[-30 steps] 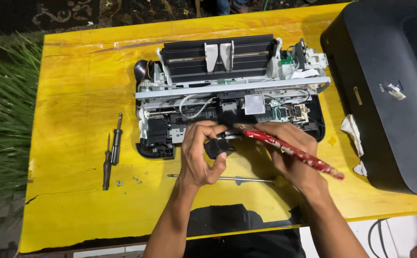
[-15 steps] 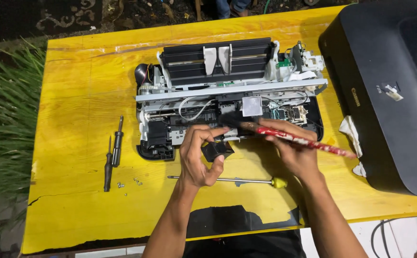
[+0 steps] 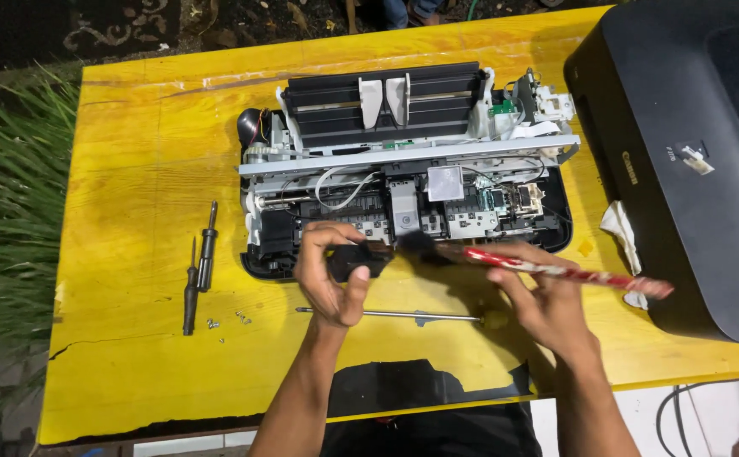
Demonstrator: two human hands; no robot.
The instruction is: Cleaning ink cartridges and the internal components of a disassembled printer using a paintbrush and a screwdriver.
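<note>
Head cam: left hand [image 3: 329,275] is gripping a small black printer part [image 3: 358,261], right hand [image 3: 547,305] pinches a red-handled brush [image 3: 556,269] with its bristles right on that part. Long screwdriver [image 3: 391,315] lies just under both hands on the yellow table [image 3: 132,169]. Just past the fingers sits the opened-up printer chassis [image 3: 403,169], its black cover [image 3: 691,152] off beyond the right hand.

Bright overhead light on yellow table [image 3: 132,169], dark surroundings, motion-blurred hands, sharp elsewhere
</note>
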